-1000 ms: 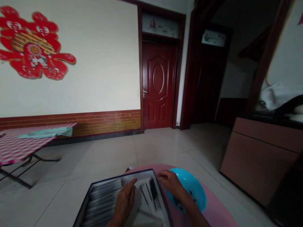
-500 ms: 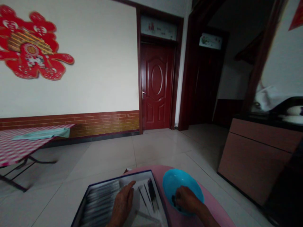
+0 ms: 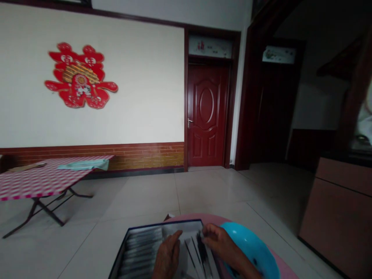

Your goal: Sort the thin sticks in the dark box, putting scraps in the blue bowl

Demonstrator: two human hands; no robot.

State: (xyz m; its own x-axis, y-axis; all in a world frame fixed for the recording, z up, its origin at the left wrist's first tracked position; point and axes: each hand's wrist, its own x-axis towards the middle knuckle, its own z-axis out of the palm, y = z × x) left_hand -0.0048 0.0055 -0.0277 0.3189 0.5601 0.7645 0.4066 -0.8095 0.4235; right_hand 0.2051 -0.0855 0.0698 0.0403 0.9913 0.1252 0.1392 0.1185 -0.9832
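Observation:
A shallow box [image 3: 165, 223] with a dark blue rim lies on a round pink surface [image 3: 194, 216]. My left hand [image 3: 168, 254] rests over its middle, fingers stretched out and holding nothing visible. Grey, slim, shiny packets [image 3: 141, 248] fill the box's left part in rows. Several thin black sticks [image 3: 200, 250] lie along the right part. My right hand [image 3: 219, 242] is closed in a pinch at their upper ends, by the right rim; what sits between the fingertips is too small to make out. Beside it stands a blue bowl [image 3: 261, 248] with small dark pieces inside, partly hidden by my right forearm.
On the left is a folding table [image 3: 31, 184] with a red checked cover and a pale green cloth [image 3: 84, 165] on it. A brown cabinet [image 3: 340, 205] stands at the right. Tiled floor [image 3: 145, 197] runs to a red door [image 3: 207, 116].
My right hand has moved out of the blue bowl, leftward to the black sticks at the box's right edge. The left hand stays over the box. The head view has swung left and up.

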